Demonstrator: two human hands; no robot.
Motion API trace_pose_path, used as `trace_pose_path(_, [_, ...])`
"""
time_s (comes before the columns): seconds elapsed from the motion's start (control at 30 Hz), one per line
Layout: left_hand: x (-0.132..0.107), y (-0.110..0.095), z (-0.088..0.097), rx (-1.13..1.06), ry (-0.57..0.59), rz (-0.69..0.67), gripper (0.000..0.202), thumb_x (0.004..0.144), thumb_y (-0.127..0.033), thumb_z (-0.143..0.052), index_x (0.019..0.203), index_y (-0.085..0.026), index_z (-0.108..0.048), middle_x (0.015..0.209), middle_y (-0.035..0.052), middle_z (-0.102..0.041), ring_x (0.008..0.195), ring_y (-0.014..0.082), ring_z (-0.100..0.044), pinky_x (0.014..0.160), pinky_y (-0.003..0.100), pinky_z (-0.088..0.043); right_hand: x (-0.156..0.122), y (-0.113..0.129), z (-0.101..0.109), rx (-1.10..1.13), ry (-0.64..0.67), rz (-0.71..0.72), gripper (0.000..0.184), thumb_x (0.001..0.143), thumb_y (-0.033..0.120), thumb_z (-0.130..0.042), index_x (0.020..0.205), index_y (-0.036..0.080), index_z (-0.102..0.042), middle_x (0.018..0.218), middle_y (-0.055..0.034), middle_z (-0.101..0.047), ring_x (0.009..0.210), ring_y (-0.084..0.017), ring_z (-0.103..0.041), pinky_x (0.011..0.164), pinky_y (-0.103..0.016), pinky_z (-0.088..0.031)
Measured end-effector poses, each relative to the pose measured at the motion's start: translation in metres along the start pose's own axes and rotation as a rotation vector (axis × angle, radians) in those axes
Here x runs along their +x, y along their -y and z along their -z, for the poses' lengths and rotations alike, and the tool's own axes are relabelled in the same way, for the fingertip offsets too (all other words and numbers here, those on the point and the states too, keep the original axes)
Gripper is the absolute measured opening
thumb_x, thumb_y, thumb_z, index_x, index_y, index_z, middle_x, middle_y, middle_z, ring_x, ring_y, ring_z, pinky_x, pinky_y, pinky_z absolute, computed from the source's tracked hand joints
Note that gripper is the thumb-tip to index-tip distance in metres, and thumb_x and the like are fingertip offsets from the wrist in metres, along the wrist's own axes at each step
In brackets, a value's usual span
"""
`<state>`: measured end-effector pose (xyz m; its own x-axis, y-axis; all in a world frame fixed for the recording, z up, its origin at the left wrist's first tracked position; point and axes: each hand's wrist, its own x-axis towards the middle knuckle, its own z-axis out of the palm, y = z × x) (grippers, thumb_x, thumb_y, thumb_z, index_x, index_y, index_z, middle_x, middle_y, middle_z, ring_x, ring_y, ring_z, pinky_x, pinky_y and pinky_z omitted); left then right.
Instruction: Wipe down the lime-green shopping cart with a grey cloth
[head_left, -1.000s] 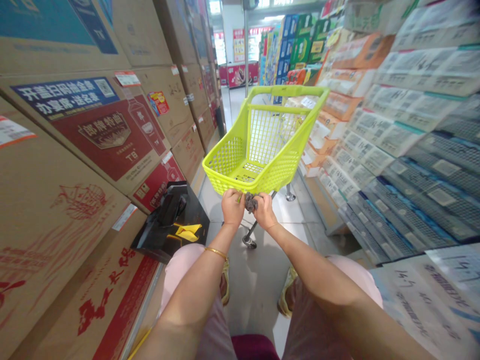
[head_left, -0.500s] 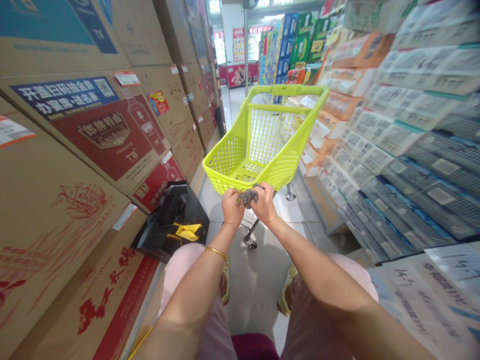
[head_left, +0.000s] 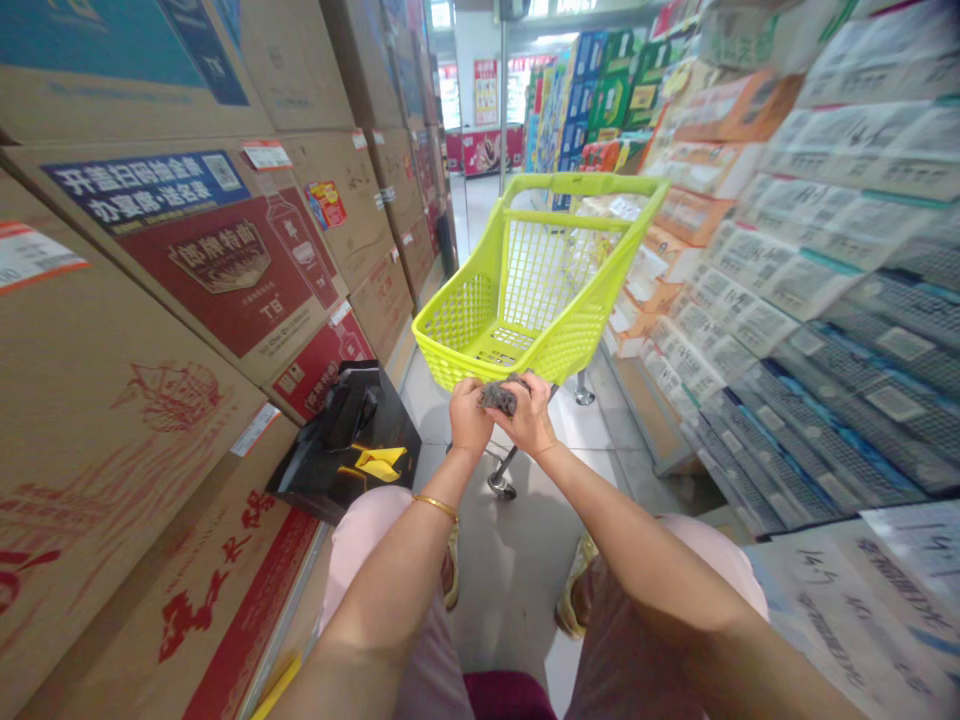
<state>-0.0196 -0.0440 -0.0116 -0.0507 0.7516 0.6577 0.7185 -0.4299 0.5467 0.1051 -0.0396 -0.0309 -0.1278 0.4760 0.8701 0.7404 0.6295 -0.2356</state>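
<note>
A lime-green shopping cart with a perforated plastic basket stands right in front of my knees, its near edge toward me. My right hand is closed around a crumpled dark grey cloth and presses it against that near edge. Beside it, my left hand has its fingers curled at the cart's edge, close against the cloth; its fingertips are partly hidden. A gold bangle circles my left wrist. Below the basket, a caster wheel rests on the tiled floor.
Stacked cardboard cartons line the left side. A black bag with a yellow ribbon stands against them. On the right rise piles of wrapped packs and grey-blue packages. Farther up the aisle are blue and green boxes.
My right hand and the cloth have shifted slightly, and the right fingers now sit more over the cloth. The whole view has moved a little; the cart stays in front of me.
</note>
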Motion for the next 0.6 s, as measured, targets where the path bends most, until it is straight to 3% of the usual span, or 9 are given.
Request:
trace_pose_path(0.13, [0.002, 0.005, 0.000, 0.060, 0.032, -0.078, 0.013, 0.077, -0.013, -0.053, 0.067, -0.017, -0.061, 0.072, 0.0027, -0.055, 0.074, 0.0159, -0.051, 0.069, 0.029, -0.041, -0.009, -0.017, -0.005, -0.041, -0.002, -0.005, 0.026, 0.076, 0.026, -0.059, 0.102, 0.023, -0.054, 0.110, -0.0081, -0.040, 0.105, -0.024, -0.041, 0.092, -0.045, -0.041])
trace_pose_path(0.3, [0.005, 0.009, 0.000, 0.068, 0.008, -0.115, 0.015, 0.083, -0.024, -0.055, 0.075, -0.018, -0.065, 0.073, 0.0036, -0.057, 0.074, 0.0164, -0.053, 0.071, 0.030, -0.042, -0.013, -0.025, 0.005, -0.013, 0.034, 0.090, 0.028, 0.076, 0.013, -0.054, 0.103, 0.020, -0.054, 0.104, -0.0091, -0.043, 0.098, -0.022, -0.044, 0.085, -0.040, -0.046])
trace_pose_path(0.47, [0.005, 0.008, 0.001, 0.076, 0.015, -0.122, 0.018, 0.083, -0.025, -0.054, 0.071, -0.017, -0.065, 0.072, 0.0035, -0.057, 0.073, 0.0156, -0.053, 0.072, 0.029, -0.042, 0.008, -0.016, 0.016, 0.014, -0.006, 0.059, 0.029, 0.078, 0.017, -0.052, 0.107, 0.020, -0.051, 0.106, -0.0096, -0.045, 0.100, -0.022, -0.046, 0.088, -0.042, -0.045])
trace_pose_path(0.6, [0.005, 0.006, 0.003, 0.082, 0.030, -0.128, 0.017, 0.083, -0.024, -0.054, 0.073, -0.018, -0.065, 0.073, 0.0034, -0.056, 0.074, 0.0156, -0.052, 0.071, 0.029, -0.042, 0.018, -0.011, 0.011, 0.003, -0.078, 0.042, 0.028, 0.079, 0.017, -0.052, 0.106, 0.021, -0.048, 0.106, -0.0085, -0.043, 0.102, -0.021, -0.047, 0.088, -0.042, -0.046])
